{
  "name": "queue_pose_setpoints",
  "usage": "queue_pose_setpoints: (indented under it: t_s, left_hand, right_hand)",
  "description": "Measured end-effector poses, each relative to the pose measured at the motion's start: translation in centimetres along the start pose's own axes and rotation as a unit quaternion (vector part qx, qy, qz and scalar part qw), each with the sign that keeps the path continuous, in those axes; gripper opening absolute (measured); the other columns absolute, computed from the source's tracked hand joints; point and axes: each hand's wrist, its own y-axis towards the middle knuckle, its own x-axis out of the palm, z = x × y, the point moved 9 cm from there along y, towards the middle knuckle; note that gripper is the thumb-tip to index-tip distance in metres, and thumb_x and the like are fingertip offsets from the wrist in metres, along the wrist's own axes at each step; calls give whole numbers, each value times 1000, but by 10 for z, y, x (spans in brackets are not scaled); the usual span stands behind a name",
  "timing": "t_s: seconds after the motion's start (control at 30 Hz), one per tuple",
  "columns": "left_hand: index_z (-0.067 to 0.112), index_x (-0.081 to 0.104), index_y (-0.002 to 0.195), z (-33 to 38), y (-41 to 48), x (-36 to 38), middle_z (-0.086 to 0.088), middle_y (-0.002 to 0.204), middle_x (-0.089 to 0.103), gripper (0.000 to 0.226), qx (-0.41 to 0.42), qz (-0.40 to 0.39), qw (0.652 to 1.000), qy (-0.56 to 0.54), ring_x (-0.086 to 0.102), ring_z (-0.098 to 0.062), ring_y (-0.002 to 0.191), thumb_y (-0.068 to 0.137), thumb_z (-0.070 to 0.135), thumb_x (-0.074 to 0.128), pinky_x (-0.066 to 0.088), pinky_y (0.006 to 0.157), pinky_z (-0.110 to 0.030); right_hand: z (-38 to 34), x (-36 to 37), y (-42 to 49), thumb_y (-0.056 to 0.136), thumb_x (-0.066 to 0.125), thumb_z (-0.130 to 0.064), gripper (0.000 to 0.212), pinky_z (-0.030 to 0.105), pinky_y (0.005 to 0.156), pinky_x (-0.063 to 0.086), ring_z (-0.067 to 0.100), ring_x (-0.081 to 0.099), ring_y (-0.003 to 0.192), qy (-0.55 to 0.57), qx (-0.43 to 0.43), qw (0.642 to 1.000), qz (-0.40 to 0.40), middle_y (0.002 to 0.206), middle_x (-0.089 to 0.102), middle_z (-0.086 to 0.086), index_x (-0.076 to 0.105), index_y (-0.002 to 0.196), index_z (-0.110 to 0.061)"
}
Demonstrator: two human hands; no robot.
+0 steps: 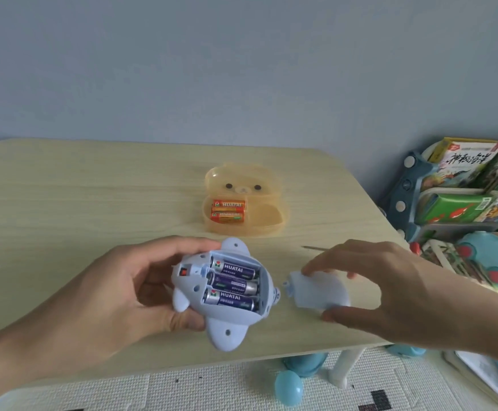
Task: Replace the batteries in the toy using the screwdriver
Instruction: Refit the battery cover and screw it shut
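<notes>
My left hand (129, 289) holds the light-blue toy (227, 318) belly-up above the table. Its battery bay is uncovered and three purple batteries (231, 284) lie side by side in it. My right hand (369, 280) grips the blue battery cover (316, 292) between fingers and thumb, just right of the toy, low over the table. The screwdriver (316, 248) lies on the table behind my right hand; only its metal shaft shows. An orange bear-shaped box (271, 215) stands with its lid up at the table's middle, and two orange batteries (228, 211) lie in its left half.
The wooden table (79, 197) ends close behind my wrists. A toy and book rack (455, 209) stands at the right. Below the front edge are a white table leg (345, 369), a foam floor mat and teal toys (289, 387).
</notes>
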Motion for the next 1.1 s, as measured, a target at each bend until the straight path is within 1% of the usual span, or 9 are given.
queue_pose_setpoints:
  t_s: [0.07,0.17,0.33,0.43,0.5,0.63,0.8,0.97,1.1]
  left_hand:
    - [48,74,124,0,0,1,4,121,82,70,4,9,1000,17,79,-19,109,62,32,102,64,96,-36]
    - [44,72,130,-3,-1,4,-2,125,80,73,5,8,1000,-6,75,-32,118,63,49,100,59,103,-56]
    - [50,66,133,0,-3,4,9,130,77,70,22,3,998,60,74,-17,120,70,53,95,55,107,-40]
    - [52,64,134,1,-3,3,8,129,78,68,26,5,996,81,73,-20,120,73,40,91,56,107,-44]
    - [49,66,133,2,-3,2,4,127,78,66,27,9,997,76,73,-23,120,73,34,91,56,108,-42]
    - [44,71,123,4,-4,1,2,117,81,57,23,10,995,97,77,-19,109,78,19,95,58,100,-32]
    - [49,68,128,4,-6,1,8,123,80,60,18,14,994,109,76,-16,114,77,29,93,55,102,-39]
    - [45,68,132,1,-4,1,-1,122,80,62,14,15,996,88,74,-34,114,74,41,90,54,104,-60]
    - [49,68,131,3,-3,2,-3,123,79,62,14,8,997,78,73,-38,114,75,38,90,54,104,-63]
  right_hand:
    - [1,0,2,76,61,-70,54,2,76,35,-30,37,96,-2,3,1000,7,115,50,-41,43,125,-60]
    - [5,-2,6,68,71,-67,58,4,73,40,-21,46,99,10,20,1000,19,111,55,-39,47,119,-59]
    - [4,-26,12,59,84,-51,56,30,82,59,5,67,97,174,14,977,125,108,69,-17,57,108,-42]
    - [-25,-34,18,60,88,-30,54,37,87,58,19,70,104,346,-57,923,155,109,71,-2,62,107,-19]
    - [-44,-30,24,62,89,-22,53,41,91,56,21,69,106,382,-82,906,160,110,71,2,62,106,-13]
    - [-60,-12,35,61,94,-23,53,37,98,51,15,66,109,358,-71,919,148,112,70,-6,62,104,-19]
    - [-58,1,33,62,90,-45,55,41,97,48,14,61,114,309,-44,939,142,118,67,-16,60,106,-31]
    - [-61,-2,33,65,90,-36,52,35,94,53,13,62,113,309,-48,940,138,115,67,-14,61,108,-33]
    - [-61,1,35,65,91,-33,53,34,88,58,7,58,118,299,-43,947,106,117,64,-13,60,109,-37]
